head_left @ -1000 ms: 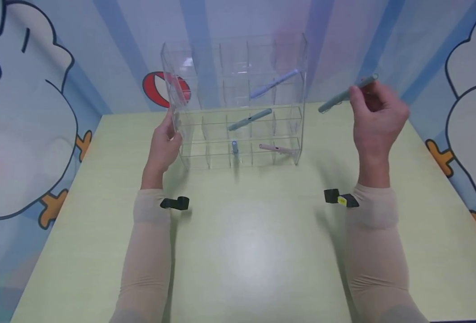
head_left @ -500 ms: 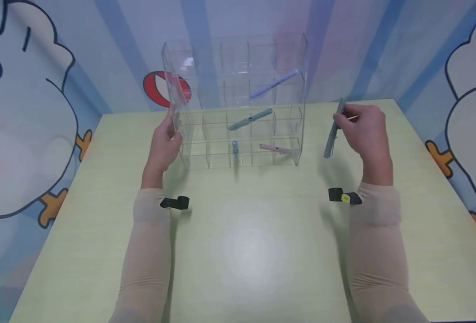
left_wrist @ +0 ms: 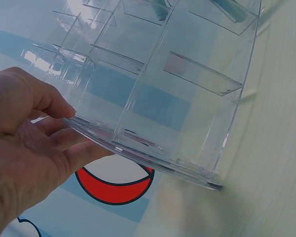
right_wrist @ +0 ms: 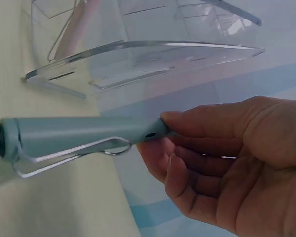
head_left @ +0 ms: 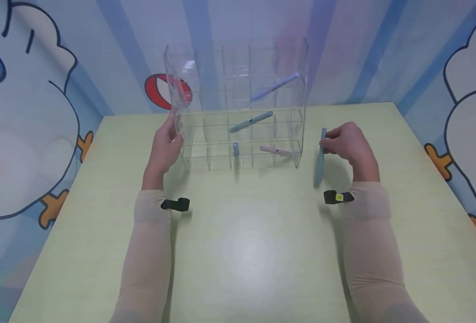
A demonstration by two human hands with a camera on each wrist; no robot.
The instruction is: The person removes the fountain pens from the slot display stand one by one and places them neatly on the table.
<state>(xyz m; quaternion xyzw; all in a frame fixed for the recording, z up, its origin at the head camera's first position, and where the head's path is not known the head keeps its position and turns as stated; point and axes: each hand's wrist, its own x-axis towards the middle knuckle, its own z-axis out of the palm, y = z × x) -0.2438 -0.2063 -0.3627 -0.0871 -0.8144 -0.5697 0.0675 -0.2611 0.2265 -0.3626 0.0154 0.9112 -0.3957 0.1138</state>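
My right hand (head_left: 349, 142) pinches a grey-green pen (head_left: 320, 163) with a wire clip, to the right of the rack. In the right wrist view the clipped cap end of the pen (right_wrist: 74, 136) points away from the fingers. My left hand (head_left: 164, 146) grips the left side panel of a clear acrylic rack (head_left: 301, 130). In the left wrist view, thumb and fingers pinch the edge of that panel (left_wrist: 148, 162). Lying across the rack's compartments are a lilac pen (head_left: 275, 87), a grey-green pen (head_left: 251, 122) and a pink pen (head_left: 277, 150). A blue pen (head_left: 235, 149) sits end-on low down.
The rack stands at the back of a pale yellow-green table (head_left: 250, 269). Behind it is a wall (head_left: 343, 54) with blue stripes and cartoon figures. A black strap camera (head_left: 176, 204) is on the left wrist, another black strap camera (head_left: 335, 197) on the right.
My right hand has moved down and to the left with the pen. The pen has turned from slanting to nearly upright in the head view. My left hand keeps its hold on the rack.
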